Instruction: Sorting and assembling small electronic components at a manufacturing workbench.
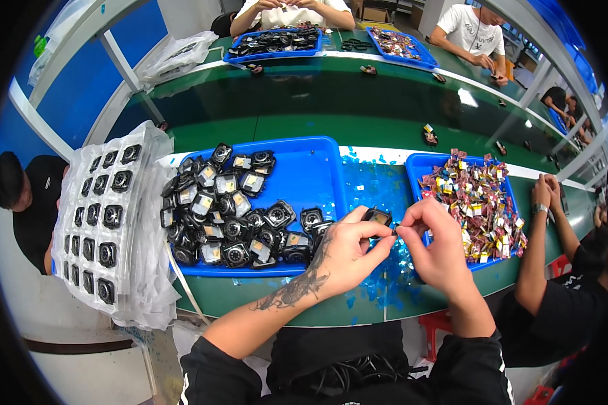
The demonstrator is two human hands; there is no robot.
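Observation:
My left hand (355, 253) is closed round a small black smartwatch housing (378, 216), held above the bench between the two blue trays. Close against it, my right hand (438, 246) pinches thumb and forefinger together at the housing's near edge. Whatever sits between those right fingertips is too small to make out. Left of my hands, a large blue tray (332, 162) holds a heap of similar black housings (233, 216), some showing round sensor backs. On the right, a smaller blue tray (415, 160) is piled with small red, yellow and white circuit parts (476, 209).
Blue film scraps (378, 189) litter the green bench (331, 310). Stacked clear plastic trays (132, 196) of housings stand at the left edge. A dark green conveyor (304, 108) runs beyond, carrying scattered parts. Co-workers sit across and at right, one forearm (537, 236) nearby.

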